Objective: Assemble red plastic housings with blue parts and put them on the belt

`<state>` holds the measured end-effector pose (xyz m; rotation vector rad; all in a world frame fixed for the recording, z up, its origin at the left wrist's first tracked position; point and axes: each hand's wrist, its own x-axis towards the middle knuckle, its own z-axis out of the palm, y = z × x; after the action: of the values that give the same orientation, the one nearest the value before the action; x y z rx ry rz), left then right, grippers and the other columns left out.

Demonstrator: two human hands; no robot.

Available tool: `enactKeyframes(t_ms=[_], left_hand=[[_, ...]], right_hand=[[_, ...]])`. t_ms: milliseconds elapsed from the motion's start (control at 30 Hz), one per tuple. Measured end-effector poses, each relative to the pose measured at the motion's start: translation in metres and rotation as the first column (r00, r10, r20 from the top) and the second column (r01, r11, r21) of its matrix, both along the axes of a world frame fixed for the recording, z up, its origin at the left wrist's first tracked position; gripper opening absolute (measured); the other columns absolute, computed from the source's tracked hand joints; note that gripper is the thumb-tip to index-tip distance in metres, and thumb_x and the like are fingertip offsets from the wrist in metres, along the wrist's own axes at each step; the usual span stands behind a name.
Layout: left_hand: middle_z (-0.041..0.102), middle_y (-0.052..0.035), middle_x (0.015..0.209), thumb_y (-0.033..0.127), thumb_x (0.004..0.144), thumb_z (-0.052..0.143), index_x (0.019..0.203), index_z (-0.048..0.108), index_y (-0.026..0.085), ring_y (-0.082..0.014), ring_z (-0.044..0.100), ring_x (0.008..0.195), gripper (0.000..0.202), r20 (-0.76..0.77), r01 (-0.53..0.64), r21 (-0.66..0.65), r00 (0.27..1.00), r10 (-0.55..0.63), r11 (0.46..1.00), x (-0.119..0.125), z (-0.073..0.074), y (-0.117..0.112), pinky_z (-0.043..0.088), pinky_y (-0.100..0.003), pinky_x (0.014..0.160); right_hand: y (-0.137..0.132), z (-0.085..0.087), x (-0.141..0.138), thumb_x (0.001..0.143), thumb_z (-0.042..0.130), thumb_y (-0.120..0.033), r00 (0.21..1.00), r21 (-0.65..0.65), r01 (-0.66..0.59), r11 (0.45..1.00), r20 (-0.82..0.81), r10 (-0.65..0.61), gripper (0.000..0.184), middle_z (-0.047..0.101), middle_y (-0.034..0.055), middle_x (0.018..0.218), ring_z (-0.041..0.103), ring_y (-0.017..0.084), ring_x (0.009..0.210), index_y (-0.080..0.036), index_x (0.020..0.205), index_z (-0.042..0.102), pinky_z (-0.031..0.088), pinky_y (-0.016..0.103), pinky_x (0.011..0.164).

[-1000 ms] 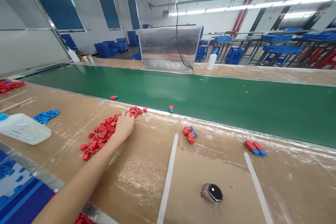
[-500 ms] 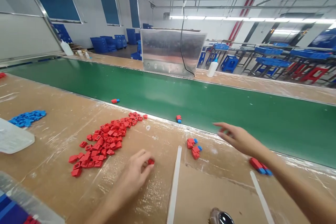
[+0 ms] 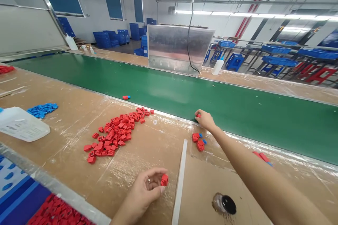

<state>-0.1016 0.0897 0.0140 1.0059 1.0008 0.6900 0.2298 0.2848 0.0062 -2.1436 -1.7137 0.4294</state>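
My left hand (image 3: 146, 191) is low over the table, thumb and fingers closed round a small red plastic block (image 3: 164, 180). My right hand (image 3: 206, 121) reaches to the near edge of the green belt, fingertips pinching a red piece (image 3: 198, 115); its blue end is hidden. Just below that hand, two red blocks with blue tips (image 3: 200, 145) lie on the table. More red-and-blue pieces (image 3: 261, 156) lie beyond my right forearm. A heap of red blocks (image 3: 116, 133) spreads left of centre. One red-and-blue piece (image 3: 126, 97) rests on the belt.
The green conveyor belt (image 3: 163, 91) crosses behind the table. A pile of blue parts (image 3: 42, 110) and a translucent jug (image 3: 23, 124) are at left. A black-lidded jar (image 3: 224, 204) stands on cardboard. A bin of red blocks (image 3: 58, 212) sits lower left. A white bottle (image 3: 218, 66) stands across the belt.
My right hand has moved left and closed on the red-and-blue piece at the belt edge. My left hand has moved right and nearer me, carrying its red block. The view has shifted.
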Motion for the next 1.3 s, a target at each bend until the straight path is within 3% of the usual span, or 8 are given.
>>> enactKeyframes(t_ms=[133,267,400,533,633,767,1000,1300], left_hand=[[0.066,-0.0013,0.086,0.023,0.075,0.076,0.100,0.066,0.017,-0.0116,0.057,0.077,0.028,0.071,0.121,-0.009,0.990,-0.120,0.993,0.014,0.006,-0.008,0.041,-0.022,0.071],[0.066,-0.0010,0.086,0.022,0.074,0.078,0.092,0.060,0.017,-0.0120,0.060,0.081,0.026,0.152,0.185,-0.001,0.971,-0.183,0.983,0.038,0.004,-0.020,0.043,-0.023,0.076],[0.067,-0.0026,0.088,0.022,0.076,0.077,0.094,0.059,0.017,-0.0130,0.061,0.082,0.027,0.165,0.235,0.024,0.958,-0.235,0.972,0.064,-0.004,-0.038,0.044,-0.024,0.076],[0.064,-0.0008,0.083,0.025,0.080,0.073,0.095,0.060,0.017,-0.0116,0.057,0.075,0.022,0.153,0.243,0.058,0.956,-0.249,0.968,0.087,-0.012,-0.061,0.043,-0.023,0.072],[0.062,-0.0004,0.082,0.025,0.082,0.071,0.095,0.061,0.017,-0.0123,0.055,0.075,0.019,0.105,0.235,0.096,0.964,-0.245,0.967,0.103,-0.017,-0.077,0.044,-0.023,0.071],[0.062,-0.0014,0.082,0.024,0.083,0.068,0.094,0.061,0.017,-0.0132,0.056,0.074,0.015,0.015,0.256,0.167,0.965,-0.262,0.952,0.113,-0.018,-0.090,0.044,-0.024,0.069],[0.063,-0.0019,0.083,0.024,0.082,0.069,0.093,0.061,0.016,-0.0135,0.056,0.076,0.016,0.016,0.268,0.163,0.962,-0.274,0.950,0.105,-0.017,-0.092,0.045,-0.024,0.071],[0.064,-0.0015,0.083,0.027,0.082,0.069,0.094,0.063,0.016,-0.0134,0.056,0.075,0.017,-0.044,0.333,0.200,0.942,-0.332,0.921,0.104,-0.015,-0.093,0.044,-0.024,0.069]], right_hand=[[-0.063,0.022,0.033,0.092,0.056,-0.018,0.992,0.049,0.058,0.997,-0.119,-0.052,0.031,0.068,0.0072,0.096,0.065,0.018,0.079,-0.015,0.123,0.056,0.052,0.033,0.077],[-0.156,0.044,0.051,0.089,0.057,-0.029,0.970,0.053,0.007,0.999,-0.241,0.006,0.030,0.070,0.0081,0.098,0.068,0.018,0.077,-0.016,0.116,0.061,0.054,0.031,0.074],[-0.246,0.057,0.047,0.089,0.059,-0.046,0.909,0.103,-0.062,0.993,-0.404,0.099,0.039,0.070,0.0103,0.104,0.069,0.022,0.085,-0.018,0.116,0.063,0.057,0.038,0.079],[-0.302,0.057,0.030,0.092,0.057,-0.046,0.905,0.146,-0.072,0.987,-0.405,0.126,0.036,0.070,0.0105,0.109,0.068,0.022,0.088,-0.021,0.118,0.064,0.058,0.040,0.081],[-0.319,0.051,0.019,0.096,0.053,-0.039,0.930,0.208,-0.124,0.970,-0.315,0.187,0.031,0.070,0.0101,0.108,0.068,0.021,0.090,-0.021,0.119,0.064,0.058,0.040,0.080],[-0.323,0.040,0.011,0.095,0.056,-0.035,0.957,0.277,-0.147,0.950,-0.204,0.208,0.028,0.070,0.0091,0.103,0.067,0.020,0.085,-0.020,0.117,0.062,0.057,0.038,0.077],[-0.322,0.035,0.005,0.097,0.054,-0.034,0.967,0.259,-0.200,0.945,-0.104,0.234,0.021,0.068,0.0070,0.097,0.065,0.020,0.084,-0.020,0.109,0.063,0.053,0.034,0.074],[-0.324,0.036,0.002,0.099,0.051,-0.035,0.959,0.272,-0.225,0.936,-0.105,0.261,0.019,0.067,0.0062,0.095,0.064,0.019,0.082,-0.021,0.101,0.065,0.051,0.030,0.073]])
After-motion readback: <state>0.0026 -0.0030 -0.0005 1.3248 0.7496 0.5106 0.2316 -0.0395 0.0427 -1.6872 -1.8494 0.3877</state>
